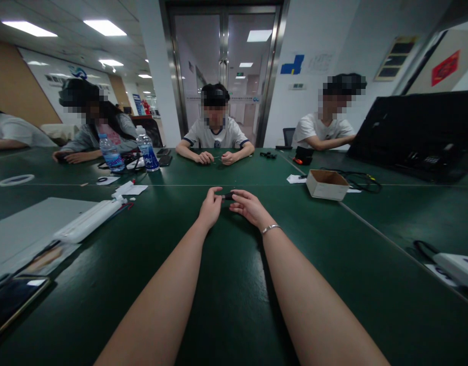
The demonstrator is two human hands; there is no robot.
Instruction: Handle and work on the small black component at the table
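Between my fingertips, over the middle of the green table (pixel 234 284), is a small black stick (pixel 228 195) with a metallic end, much like a USB plug; its exact kind is too small to tell. My right hand (pixel 249 207) pinches the black part between thumb and forefinger, its other fingers loosely curled. On the metallic end, pointing left, the thumb and forefinger of my left hand (pixel 211 208) close in; the rest of its fingers are hidden behind the hand. A silver bracelet (pixel 271 229) circles my right wrist.
Across the table a person (pixel 214 134) handles something thin. Small open box (pixel 327 185) and a black monitor (pixel 412 134) stand right. Leftward are water bottles (pixel 148 150), a white power strip (pixel 91 221) and a phone (pixel 16 305). Two more people sit at the far side.
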